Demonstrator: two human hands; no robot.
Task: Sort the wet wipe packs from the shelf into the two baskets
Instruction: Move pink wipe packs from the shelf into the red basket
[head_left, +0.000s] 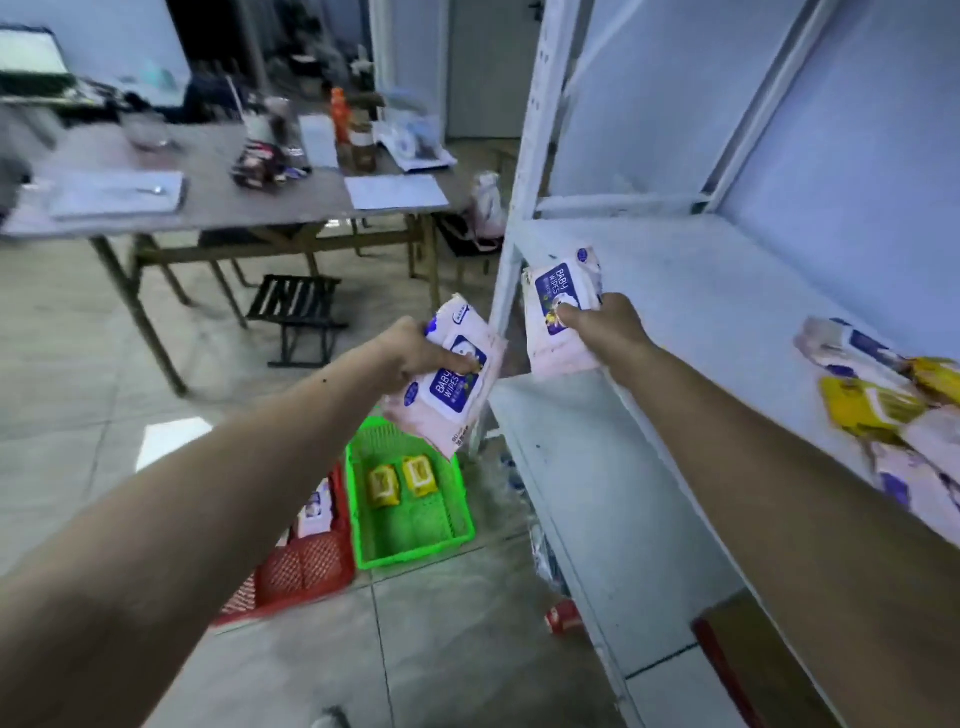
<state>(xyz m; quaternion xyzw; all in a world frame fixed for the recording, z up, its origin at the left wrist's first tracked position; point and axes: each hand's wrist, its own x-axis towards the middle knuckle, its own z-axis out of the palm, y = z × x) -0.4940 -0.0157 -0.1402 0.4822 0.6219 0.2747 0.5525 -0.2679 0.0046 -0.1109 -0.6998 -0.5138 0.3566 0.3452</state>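
Packs first: we see two pink-and-blue "BABY WIPES" packs, one per hand. Left pack (451, 371) is gripped by the left hand (415, 353), thumb on its face and fingers curled behind, held in the air above the green basket (415, 540). Right pack (558, 317) is pinched by the right hand (605, 322) at the shelf's near left corner, beside the white upright post (530, 156); whether it touches the shelf board we cannot tell. More packs (883, 400), pink and yellow, lie heaped on the same shelf (701, 291) at far right, partly cut off by the frame edge. Green basket on the floor holds two yellow packs (400, 480) side by side. Red basket (306, 571) sits touching its left side, with one pink pack (316, 512) inside, half hidden by the left forearm. Far left, a cluttered counter (218, 197) with papers and bottles, blurred. A small black stool (296, 306) stands under its near edge.
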